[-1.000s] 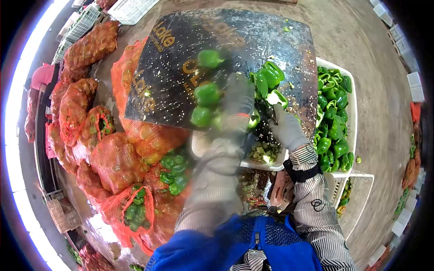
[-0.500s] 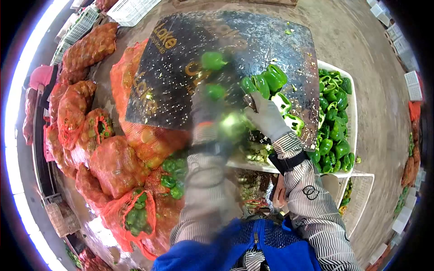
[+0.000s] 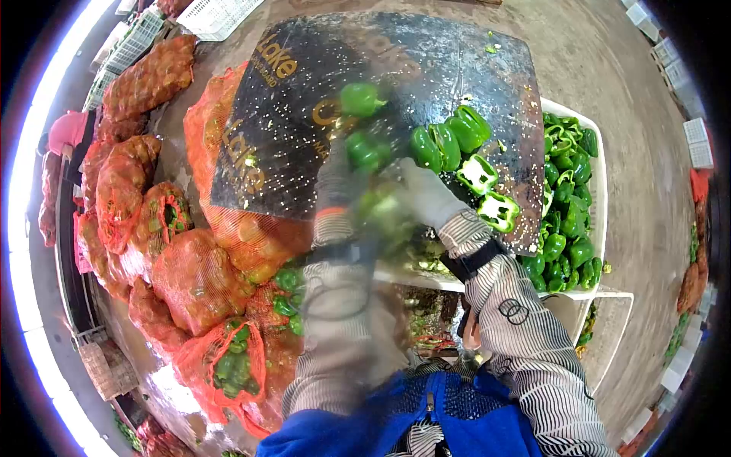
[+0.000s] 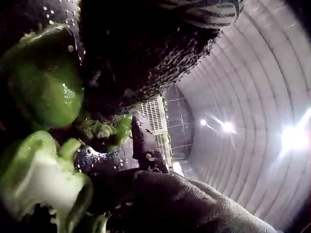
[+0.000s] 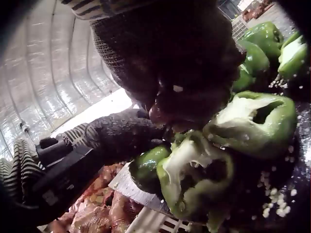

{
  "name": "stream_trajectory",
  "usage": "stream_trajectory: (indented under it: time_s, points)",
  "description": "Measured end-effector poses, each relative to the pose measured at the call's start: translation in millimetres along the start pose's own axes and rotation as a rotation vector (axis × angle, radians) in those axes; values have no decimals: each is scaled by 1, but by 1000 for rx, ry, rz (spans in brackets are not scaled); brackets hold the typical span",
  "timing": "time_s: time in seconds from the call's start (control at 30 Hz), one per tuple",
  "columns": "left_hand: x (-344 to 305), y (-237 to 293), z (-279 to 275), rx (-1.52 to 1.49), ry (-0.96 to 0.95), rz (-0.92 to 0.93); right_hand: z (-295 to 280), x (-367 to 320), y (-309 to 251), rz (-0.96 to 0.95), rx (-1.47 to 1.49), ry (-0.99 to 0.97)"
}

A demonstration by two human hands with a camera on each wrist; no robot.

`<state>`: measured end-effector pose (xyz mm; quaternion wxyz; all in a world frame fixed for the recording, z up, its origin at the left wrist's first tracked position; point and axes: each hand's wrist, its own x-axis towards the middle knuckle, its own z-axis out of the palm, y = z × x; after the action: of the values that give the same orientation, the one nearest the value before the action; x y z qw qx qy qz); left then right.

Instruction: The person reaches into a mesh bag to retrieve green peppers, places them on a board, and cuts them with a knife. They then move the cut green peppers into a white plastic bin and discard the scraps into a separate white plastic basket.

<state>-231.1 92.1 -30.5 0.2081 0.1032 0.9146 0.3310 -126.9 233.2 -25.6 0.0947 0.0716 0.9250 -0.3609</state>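
My gloved left hand [image 3: 333,175] is blurred over the black board [image 3: 457,68], beside whole green bell peppers [image 3: 362,99]. A blurred, opened bell pepper [image 3: 383,204] lies between my hands; I cannot tell whether the left fingers grip it. My gloved right hand [image 3: 430,194] bends over the same spot, fingertips close to that pepper. From the right hand juts a short, dark small knife [image 4: 144,138], specked with seeds. Cut bell pepper [image 5: 194,174] with its pale inside showing is near the fingers in the right wrist view. Two cut pepper pieces [image 3: 478,175] lie right of the right hand.
More green peppers [image 3: 445,146] sit behind the right hand. A white crate [image 3: 598,228] of peppers stands at the board's right. Red mesh sacks [image 3: 202,266] crowd the left. A white tray [image 3: 449,285] with scraps lies under the board's near edge.
My right hand has gone left from the cut pieces to the middle of the board. The left hand has shifted left, and an opened pepper now shows between the hands.
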Motion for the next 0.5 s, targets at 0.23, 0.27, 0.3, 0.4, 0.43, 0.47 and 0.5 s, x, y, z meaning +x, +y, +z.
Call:
stream_trajectory:
  time_s: [0.23,0.27,0.3,0.4,0.43,0.47,0.5]
  points:
    - [-2,-7,16,24,130,111,13,24,12,295,47,-153]
    - [0,-6,13,27,118,122,12,14,8,270,-5,-208]
    - [-2,-6,14,28,110,127,13,3,7,247,-58,-269]
    - [1,-5,15,60,99,-31,-10,-36,4,249,58,-268]
    - [4,-7,13,62,103,-26,-25,-53,-8,298,167,-229]
    - [6,-9,9,37,75,-9,-31,-69,-11,218,150,-163]
    - [6,-4,3,8,51,8,-36,-80,-8,135,129,-96]
